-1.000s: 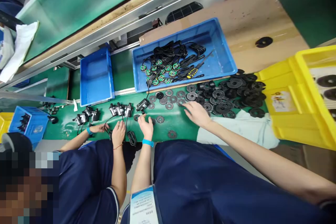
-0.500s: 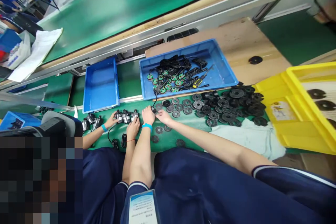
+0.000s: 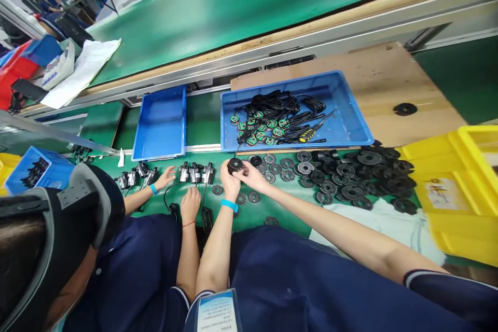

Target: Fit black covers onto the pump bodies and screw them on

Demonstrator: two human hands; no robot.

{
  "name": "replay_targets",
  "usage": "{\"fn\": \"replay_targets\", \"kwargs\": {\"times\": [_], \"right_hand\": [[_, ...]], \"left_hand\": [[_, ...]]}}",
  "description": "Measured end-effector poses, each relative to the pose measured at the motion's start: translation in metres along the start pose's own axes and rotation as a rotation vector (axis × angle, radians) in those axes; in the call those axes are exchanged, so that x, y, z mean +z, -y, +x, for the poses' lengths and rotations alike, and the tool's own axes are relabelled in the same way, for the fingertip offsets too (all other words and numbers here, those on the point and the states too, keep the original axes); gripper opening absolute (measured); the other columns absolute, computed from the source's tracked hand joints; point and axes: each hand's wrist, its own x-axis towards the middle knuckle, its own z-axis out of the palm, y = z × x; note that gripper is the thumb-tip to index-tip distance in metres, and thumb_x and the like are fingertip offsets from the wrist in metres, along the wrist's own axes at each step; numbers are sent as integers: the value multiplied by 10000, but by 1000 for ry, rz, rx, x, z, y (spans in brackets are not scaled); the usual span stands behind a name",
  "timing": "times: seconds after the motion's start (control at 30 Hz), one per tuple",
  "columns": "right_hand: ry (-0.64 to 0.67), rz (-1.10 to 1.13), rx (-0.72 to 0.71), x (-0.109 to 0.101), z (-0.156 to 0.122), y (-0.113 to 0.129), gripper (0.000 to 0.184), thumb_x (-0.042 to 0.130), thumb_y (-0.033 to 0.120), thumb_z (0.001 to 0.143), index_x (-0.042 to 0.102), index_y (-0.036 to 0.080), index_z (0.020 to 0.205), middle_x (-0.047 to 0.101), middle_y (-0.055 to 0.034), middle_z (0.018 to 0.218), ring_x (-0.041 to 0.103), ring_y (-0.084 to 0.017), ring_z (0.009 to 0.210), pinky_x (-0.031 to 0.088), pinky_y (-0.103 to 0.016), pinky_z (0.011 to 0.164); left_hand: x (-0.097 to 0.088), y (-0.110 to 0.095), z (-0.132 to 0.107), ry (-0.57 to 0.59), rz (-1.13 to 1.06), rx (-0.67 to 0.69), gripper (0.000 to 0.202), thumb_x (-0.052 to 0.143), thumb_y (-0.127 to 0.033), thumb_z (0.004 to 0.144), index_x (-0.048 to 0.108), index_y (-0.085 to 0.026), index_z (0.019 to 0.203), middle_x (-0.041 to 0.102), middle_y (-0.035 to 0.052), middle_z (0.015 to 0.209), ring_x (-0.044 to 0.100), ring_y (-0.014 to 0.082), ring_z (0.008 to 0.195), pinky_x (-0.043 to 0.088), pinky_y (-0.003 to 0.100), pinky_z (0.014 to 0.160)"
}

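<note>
Between my two hands is a black round housing (image 3: 235, 166), with a black cable running from it up toward the blue tray (image 3: 358, 127). My left hand (image 3: 231, 182) wears a blue wristband and has its fingers wrapped round the housing's left side. From the right, my right hand (image 3: 253, 177) pinches the housing's edge. Black slotted discs (image 3: 288, 175) lie on the green bench just right of my hands. In the tray are round green circuit boards (image 3: 271, 141) with bundled black cables (image 3: 268, 101) and a yellow-and-black screwdriver (image 3: 309, 134).
At left, a co-worker's hands (image 3: 190, 205) are near several black-and-silver motor-like parts (image 3: 195, 172). Behind stands a second blue tray (image 3: 159, 124). A heap of black discs (image 3: 365, 171), a pale cloth (image 3: 373, 225) and a yellow bin (image 3: 459, 202) are at right.
The black housing now shows its round face upward between my hands. The co-worker's hands have come off the motor-like parts. The whole view has shifted.
</note>
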Motion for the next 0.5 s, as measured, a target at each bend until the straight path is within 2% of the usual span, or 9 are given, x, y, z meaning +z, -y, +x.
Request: {"fn": "replay_targets", "kwargs": {"times": [0.1,0.17,0.2,0.27,0.33,0.37,0.43,0.5], "right_hand": [[2,-12,-165,-10,-13,20,390,676,408,1020,627,175,1329,649,-107,1331,664,-264,1160,579,-499,990],[10,-18,-264,-22,-25,35,441,703,444,988,619,174,1327,659,-114,1315,658,-279,1181,555,-520,1032],[25,-22,-312,-30,-32,43,480,727,469,959,614,179,1324,667,-120,1301,657,-288,1187,544,-523,1054],[80,-36,-411,-49,-48,61,531,763,509,898,616,202,1306,685,-124,1271,659,-309,1187,536,-521,1071],[188,-60,-518,-70,-66,80,525,796,499,849,638,230,1271,704,-109,1233,666,-325,1170,538,-523,1063],[266,-71,-571,-80,-74,90,513,818,478,828,654,242,1253,711,-103,1227,668,-329,1168,539,-520,1062],[472,-94,-684,-96,-89,111,464,854,414,798,684,276,1208,728,-83,1214,681,-323,1152,551,-497,1046],[753,-127,-849,-102,-99,132,441,817,349,845,660,286,1252,732,-85,1204,698,-302,1126,580,-462,992]], "left_hand": [[48,-4,-11,-32,7,87,367,643,-400,1020,630,-199,1327,637,115,1372,666,252,1166,601,476,980],[67,-9,-22,-70,18,145,402,669,-388,1001,613,-196,1350,632,124,1374,657,265,1192,583,501,1020],[70,-13,-28,-87,24,174,435,693,-379,981,602,-189,1362,636,129,1359,656,274,1206,568,512,1049],[60,-27,-47,-113,38,236,522,776,-359,902,600,-205,1369,633,133,1359,635,294,1271,519,523,1134],[36,-47,-74,-120,116,335,653,846,-331,820,581,-256,1411,575,133,1463,554,324,1405,441,530,1226],[21,-59,-91,-122,233,425,756,846,-338,820,508,-278,1494,495,146,1555,475,350,1487,392,566,1257],[-6,-83,-126,-94,480,537,943,823,-338,853,299,-314,1637,328,163,1690,298,379,1601,303,615,1294],[-27,-100,-158,-79,652,576,1001,818,-402,871,219,-334,1669,271,158,1731,169,400,1641,196,665,1313]]}}
